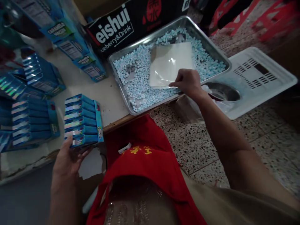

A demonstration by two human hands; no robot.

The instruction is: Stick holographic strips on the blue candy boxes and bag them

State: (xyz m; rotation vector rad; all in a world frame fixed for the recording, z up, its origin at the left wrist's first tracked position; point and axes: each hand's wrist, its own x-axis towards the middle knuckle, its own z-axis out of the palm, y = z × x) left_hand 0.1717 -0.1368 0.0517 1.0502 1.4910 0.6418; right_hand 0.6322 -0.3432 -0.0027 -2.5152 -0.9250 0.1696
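My left hand (70, 156) grips the near end of a blue display box (82, 122), its thumb on the near side and its fingers underneath. Several small blue packets stand in a row inside that box at the table edge. With thumb and fingers pinched, my right hand (188, 81) holds the near edge of a flat, shiny, clear plastic bag (172, 64). The bag is spread above a metal tray (127, 107) of small pale blue and white pellet-like candies (142, 84), hiding those in the middle.
More filled blue display boxes (32, 122) stand at left, with a tall stack (75, 48) behind. A black printed carton (140, 22) borders the tray's far side. Right of the tray are a white plastic crate (264, 75) and a round metal bowl (225, 90).
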